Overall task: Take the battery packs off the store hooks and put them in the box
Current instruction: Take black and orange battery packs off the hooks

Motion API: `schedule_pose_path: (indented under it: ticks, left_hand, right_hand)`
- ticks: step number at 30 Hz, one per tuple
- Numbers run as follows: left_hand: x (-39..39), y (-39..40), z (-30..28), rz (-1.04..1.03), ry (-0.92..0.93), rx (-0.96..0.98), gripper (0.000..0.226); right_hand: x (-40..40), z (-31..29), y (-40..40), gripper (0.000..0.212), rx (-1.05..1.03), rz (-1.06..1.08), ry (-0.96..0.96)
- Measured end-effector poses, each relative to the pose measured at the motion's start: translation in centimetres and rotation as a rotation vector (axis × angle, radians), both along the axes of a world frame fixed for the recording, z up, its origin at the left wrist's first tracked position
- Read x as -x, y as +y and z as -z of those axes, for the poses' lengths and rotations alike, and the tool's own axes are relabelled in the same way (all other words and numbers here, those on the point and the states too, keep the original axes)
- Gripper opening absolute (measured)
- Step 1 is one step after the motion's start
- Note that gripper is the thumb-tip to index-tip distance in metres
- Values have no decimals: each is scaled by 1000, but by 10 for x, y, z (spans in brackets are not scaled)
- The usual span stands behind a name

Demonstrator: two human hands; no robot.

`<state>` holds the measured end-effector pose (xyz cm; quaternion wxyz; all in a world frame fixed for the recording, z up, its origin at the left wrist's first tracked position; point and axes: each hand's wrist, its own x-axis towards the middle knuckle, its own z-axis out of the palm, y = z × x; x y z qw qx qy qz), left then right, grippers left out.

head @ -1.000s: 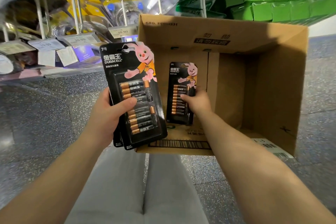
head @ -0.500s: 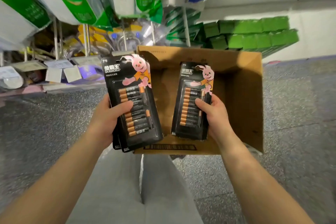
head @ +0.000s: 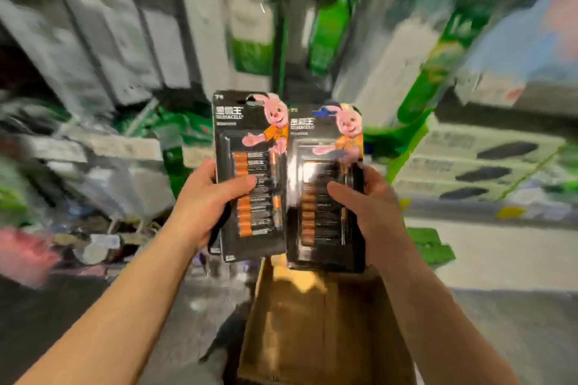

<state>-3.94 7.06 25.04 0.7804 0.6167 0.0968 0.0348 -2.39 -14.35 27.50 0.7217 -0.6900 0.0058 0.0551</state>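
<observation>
My left hand grips a black battery pack with a pink rabbit printed on it, thumb across its front; further cards seem stacked behind it. My right hand holds a second pack of the same kind just to the right, thumb on its front. Both packs are upright, side by side and nearly touching, raised above the open cardboard box that sits low in the view. The picture is heavily blurred.
Blurred store shelving fills the background: white hanging packages at the upper left, green packaging in the middle, pale boxes on the right. Grey floor lies beside the box.
The view has swung upward toward the shelves. Both hands rose with their packs, and the right pack came out of the box to sit beside the left one.
</observation>
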Motion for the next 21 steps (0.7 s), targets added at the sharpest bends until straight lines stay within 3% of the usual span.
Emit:
schedule_pose_path:
  ticks: [3, 6, 8, 14, 17, 21]
  left_hand:
    - [4, 25, -57, -60, -129, -40, 41]
    - [11, 51, -107, -127, -227, -65, 63]
    - [13, 73, -138, -167, -302, -70, 65]
    - [8, 138, -223, -224, -493, -97, 44]
    - [-3, 174, -260, -249, -550, -122, 22]
    - [-19, 220, -297, -296, -599, -207, 16]
  right_hand:
    - [-8, -55, 32, 11, 66, -70, -220]
    - [-11, -100, 61, 26, -3, -152, -310]
    - [-15, -129, 84, 29, -54, -182, -375]
    - [-32, -209, 151, 13, -65, -223, -581]
    - [-45, -240, 186, 14, -42, -181, -674]
    - [-62, -276, 232, 14, -35, -152, -758]
